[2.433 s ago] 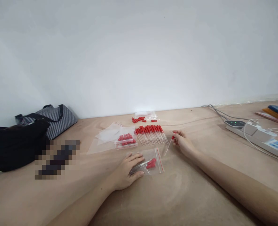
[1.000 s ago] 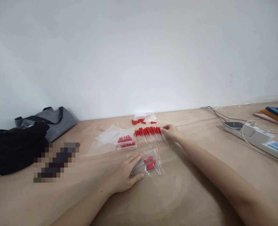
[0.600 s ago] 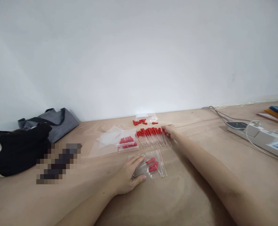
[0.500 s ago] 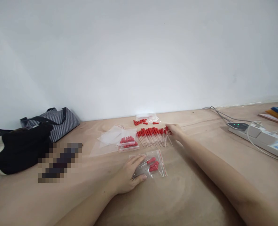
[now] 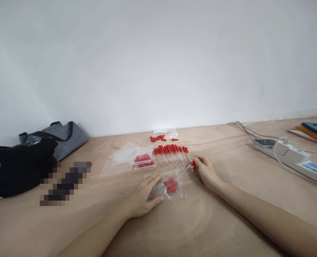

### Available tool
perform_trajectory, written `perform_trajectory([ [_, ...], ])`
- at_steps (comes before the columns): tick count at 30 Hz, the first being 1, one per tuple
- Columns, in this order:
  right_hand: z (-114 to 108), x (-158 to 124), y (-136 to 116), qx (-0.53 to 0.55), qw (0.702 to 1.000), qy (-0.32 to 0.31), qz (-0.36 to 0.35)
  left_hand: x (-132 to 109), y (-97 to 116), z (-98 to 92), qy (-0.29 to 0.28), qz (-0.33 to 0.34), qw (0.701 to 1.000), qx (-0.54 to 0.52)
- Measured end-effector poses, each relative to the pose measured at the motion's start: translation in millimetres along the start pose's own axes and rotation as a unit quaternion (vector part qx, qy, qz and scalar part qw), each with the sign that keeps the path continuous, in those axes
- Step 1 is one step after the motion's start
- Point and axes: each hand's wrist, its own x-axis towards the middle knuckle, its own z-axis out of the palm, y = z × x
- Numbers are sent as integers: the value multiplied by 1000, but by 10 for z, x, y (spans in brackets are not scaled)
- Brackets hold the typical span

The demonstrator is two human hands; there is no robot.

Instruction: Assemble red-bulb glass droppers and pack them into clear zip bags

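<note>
My left hand lies on the left part of a clear zip bag that contains a few red-bulbed droppers, its thumb and fingers around the bag's end. Between the fingertips of my right hand is the red bulb of one dropper, its clear tube pointing down left over the bag's open-side edge. Behind the bag lies a row of several droppers, bulbs away from me. Filled bags and flat unfilled bags lie left of the row.
Loose red bulbs and clear tubes lie near the wall. A power strip with cables and a small device is at right, beside stacked books. Bags and a blurred dark object are at left.
My right hand has come from the right end of the dropper row toward the bag, bringing one dropper with it. My left hand stays on the bag. The view has shifted slightly.
</note>
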Motion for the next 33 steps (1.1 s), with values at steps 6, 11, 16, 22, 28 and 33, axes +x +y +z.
perform_trajectory([
  [6, 102, -175, -13, 8, 997, -66, 40, 8, 19, -12, -14, -20, 1000, 7],
  [11, 145, -346, 15, -51, 988, -145, 21, 9, 14, 3, 1, -6, 1000, -2],
  [16, 159, -350, 15, -153, 965, -213, 29, 11, -6, 24, -5, -7, 1000, 1],
  [22, 188, -219, 47, -170, 958, -232, 19, 14, -25, 31, -1, -3, 1000, 7],
  [28, 247, -178, 41, -192, 949, -250, 27, 15, -16, 22, 8, 6, 1000, 11],
  [33, 227, -193, 5, -227, 928, -291, 41, 23, -35, 37, 6, 1, 1000, 12],
])
